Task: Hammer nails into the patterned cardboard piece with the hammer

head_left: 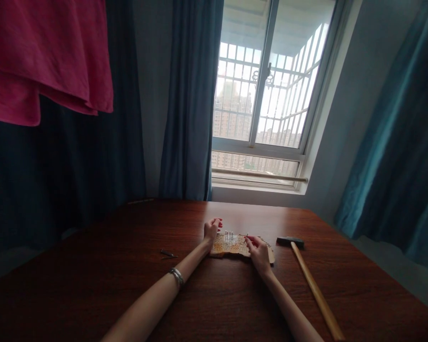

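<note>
A speckled, light-coloured board [225, 246] with a ragged front edge lies on the table between my hands. Several thin nails [228, 235] stand upright in a short row near its far side. My right hand [258, 251] is over the board's right part, thumb and finger pinched on a thin dark nail [247, 235]. My left hand [211, 230] rests at the board's left end with its fingers curled in; whether anything is inside them is hidden. A silver bracelet circles the left wrist.
To the right lies a hammer [316, 292] with a dark head and long wooden handle. A few loose nails [169, 254] lie left of my left forearm on the brown wooden table [207, 304]. Behind are blue curtains [192, 104] and a barred window; pink cloth [50, 57] hangs upper left.
</note>
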Tool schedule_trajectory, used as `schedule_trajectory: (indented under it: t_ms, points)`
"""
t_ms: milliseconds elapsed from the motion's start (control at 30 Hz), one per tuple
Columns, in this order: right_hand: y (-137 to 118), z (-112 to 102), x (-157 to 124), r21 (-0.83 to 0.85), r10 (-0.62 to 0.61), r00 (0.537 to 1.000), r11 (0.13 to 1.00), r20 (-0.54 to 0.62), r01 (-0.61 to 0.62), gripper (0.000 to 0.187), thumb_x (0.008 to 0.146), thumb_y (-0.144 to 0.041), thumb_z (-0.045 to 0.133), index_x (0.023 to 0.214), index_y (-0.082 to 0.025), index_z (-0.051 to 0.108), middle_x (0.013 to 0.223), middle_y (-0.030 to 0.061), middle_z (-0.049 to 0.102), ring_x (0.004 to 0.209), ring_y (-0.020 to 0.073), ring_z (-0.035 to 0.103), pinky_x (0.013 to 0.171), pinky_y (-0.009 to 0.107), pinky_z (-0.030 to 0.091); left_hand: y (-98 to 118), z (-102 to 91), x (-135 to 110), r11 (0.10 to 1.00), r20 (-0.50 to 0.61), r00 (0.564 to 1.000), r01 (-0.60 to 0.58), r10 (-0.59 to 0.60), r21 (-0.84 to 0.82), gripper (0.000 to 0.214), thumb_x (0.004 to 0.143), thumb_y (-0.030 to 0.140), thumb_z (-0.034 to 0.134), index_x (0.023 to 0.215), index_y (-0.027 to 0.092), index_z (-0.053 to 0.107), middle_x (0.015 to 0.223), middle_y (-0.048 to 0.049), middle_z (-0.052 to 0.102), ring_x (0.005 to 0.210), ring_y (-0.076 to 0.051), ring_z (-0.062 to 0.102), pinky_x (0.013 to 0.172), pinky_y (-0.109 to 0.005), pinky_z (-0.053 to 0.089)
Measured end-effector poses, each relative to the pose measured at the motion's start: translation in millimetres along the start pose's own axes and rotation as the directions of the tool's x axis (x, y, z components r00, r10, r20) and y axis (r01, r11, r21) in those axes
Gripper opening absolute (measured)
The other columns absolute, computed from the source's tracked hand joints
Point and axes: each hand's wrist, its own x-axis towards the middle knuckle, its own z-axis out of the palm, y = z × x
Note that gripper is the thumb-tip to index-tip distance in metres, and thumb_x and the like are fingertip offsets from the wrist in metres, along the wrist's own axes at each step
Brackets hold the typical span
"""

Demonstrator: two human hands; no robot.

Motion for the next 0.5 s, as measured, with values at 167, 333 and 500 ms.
schedule_trajectory:
  t_ms: [167,333,500]
  points:
    - [7,1,9,-0.101,-0.071,0.997,0.992,-0.006,0.07,0.037,0.08,-0.045,0.047,0.087,-0.015,0.068,0.081,0.0086,0.069,0.069,0.0186,0.062,0.061,0.028,0.048,-10,2.4,-2,1.0,-0.061,0.998,-0.015,0.014,-0.004,0.028,0.066,0.028,0.047,0.081,0.011,0.064,0.063,-0.0047,0.06,0.06,-0.014,0.056,0.054,-0.023,0.042]
    - [9,11,29,-0.11,-0.106,0.992,0.987,0.071,0.114,0.032,0.078,-0.042,0.05,0.085,-0.017,0.07,0.08,0.0072,0.07,0.069,0.0186,0.063,0.063,0.028,0.048,-11,1.9,-2,0.999,-0.068,0.997,-0.043,0.044,0.022,0.026,0.064,0.028,0.048,0.077,0.012,0.064,0.059,-0.0027,0.059,0.057,-0.014,0.054,0.054,-0.023,0.04]
    - [14,30,43,-0.112,-0.119,0.985,0.985,0.122,0.133,0.028,0.078,-0.036,0.05,0.084,-0.017,0.07,0.079,0.0069,0.07,0.07,0.0188,0.063,0.063,0.028,0.048,-17,2.4,-1,0.994,-0.048,0.996,-0.069,0.073,0.079,0.027,0.067,0.027,0.046,0.078,0.013,0.065,0.059,-0.0015,0.058,0.057,-0.013,0.054,0.054,-0.023,0.04]
